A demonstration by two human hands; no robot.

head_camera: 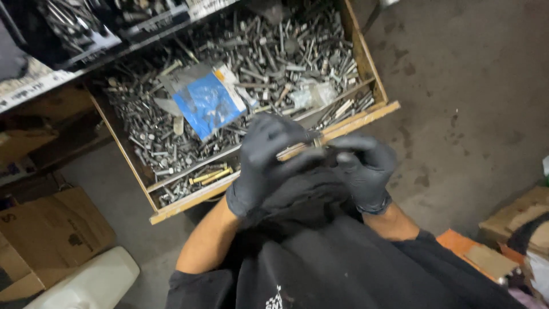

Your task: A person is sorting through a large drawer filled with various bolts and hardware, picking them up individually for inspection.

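A small, dull silver metal bolt (316, 142) sat just right of the frame's centre, pinched between the fingers (297, 137) of the black-gloved left hand (264, 163) and the black-gloved right hand (363, 166). Only a short bit of it showed between the glove tips, in front of the wooden drawer's front edge; its full shape could not be told.
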